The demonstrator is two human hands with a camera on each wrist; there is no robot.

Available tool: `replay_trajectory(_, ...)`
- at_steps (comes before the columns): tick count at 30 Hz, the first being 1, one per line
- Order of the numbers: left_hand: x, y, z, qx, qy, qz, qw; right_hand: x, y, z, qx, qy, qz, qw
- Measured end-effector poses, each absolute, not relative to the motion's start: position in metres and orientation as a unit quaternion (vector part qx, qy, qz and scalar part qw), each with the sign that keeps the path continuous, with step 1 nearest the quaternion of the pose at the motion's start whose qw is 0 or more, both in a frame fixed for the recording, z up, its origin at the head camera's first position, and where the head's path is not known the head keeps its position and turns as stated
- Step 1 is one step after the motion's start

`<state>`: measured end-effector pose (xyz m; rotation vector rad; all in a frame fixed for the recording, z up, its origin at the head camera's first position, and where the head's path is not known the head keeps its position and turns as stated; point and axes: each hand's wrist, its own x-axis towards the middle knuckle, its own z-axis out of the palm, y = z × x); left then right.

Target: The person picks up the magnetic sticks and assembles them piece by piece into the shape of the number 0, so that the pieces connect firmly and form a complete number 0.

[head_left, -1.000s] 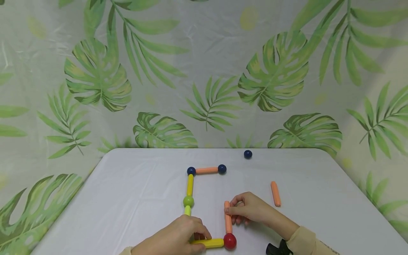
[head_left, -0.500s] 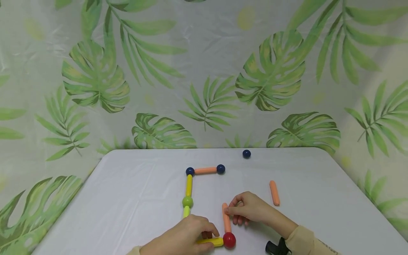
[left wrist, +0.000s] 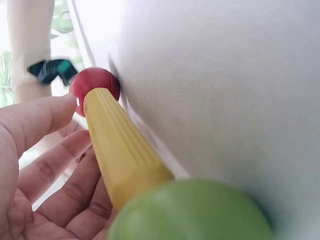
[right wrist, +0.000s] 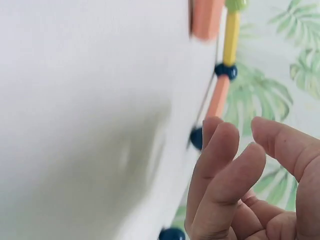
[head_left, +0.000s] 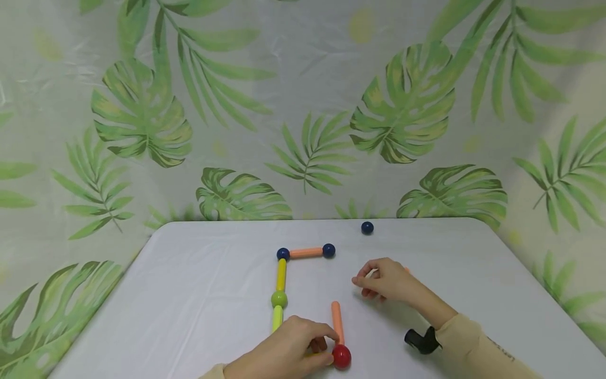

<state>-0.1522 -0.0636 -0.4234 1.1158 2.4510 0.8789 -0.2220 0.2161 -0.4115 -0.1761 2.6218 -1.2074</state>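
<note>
My left hand (head_left: pixel 303 345) holds the red ball (head_left: pixel 341 357) at a corner of a ball-and-stick frame. In the left wrist view the thumb touches this ball, beside a yellow stick (left wrist: pixel 122 150) that ends at a green ball (left wrist: pixel 190 215). From the red ball an orange stick (head_left: pixel 337 321) points away from me, its far end free. My right hand (head_left: pixel 385 279) is over the table, fingers loosely bent with nothing between them. Behind it shows the tip of another orange stick (head_left: pixel 408 270), the remainder hidden.
The frame's left side has a light-green stick (head_left: pixel 277 318), green ball (head_left: pixel 279 299) and yellow stick (head_left: pixel 281 275). At the back, an orange stick (head_left: pixel 306 252) joins two dark-blue balls. A loose dark-blue ball (head_left: pixel 367 228) sits near the white table's (head_left: pixel 203 273) far edge.
My right hand has released the orange stick by the red ball and moved away and right. My left hand has slid right along the yellow stick to the red ball.
</note>
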Motion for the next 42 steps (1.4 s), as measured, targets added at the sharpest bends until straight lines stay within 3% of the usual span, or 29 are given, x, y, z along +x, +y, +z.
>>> replay_trajectory(7, -0.152, -0.058, -0.428, 0.351, 0.851, 0.337, 0.195, -0.263, 0.243, -0.392, -0.042, 0.919, -0.383, 0.085)
replay_trajectory(18, -0.149, -0.047, -0.428, 0.352, 0.852, 0.331, 0.201, -0.317, 0.253, -0.388, -0.023, 0.955, -0.294, 0.035)
replay_trajectory(33, -0.148, -0.048, -0.432, 0.378, 0.851, 0.324, 0.17, -0.357, 0.254, -0.407, -0.048, 0.965, -0.254, 0.036)
replay_trajectory(42, -0.148, -0.047, -0.431, 0.351, 0.852, 0.335, 0.195, -0.363, 0.257, -0.41, -0.058, 0.965, -0.253, 0.037)
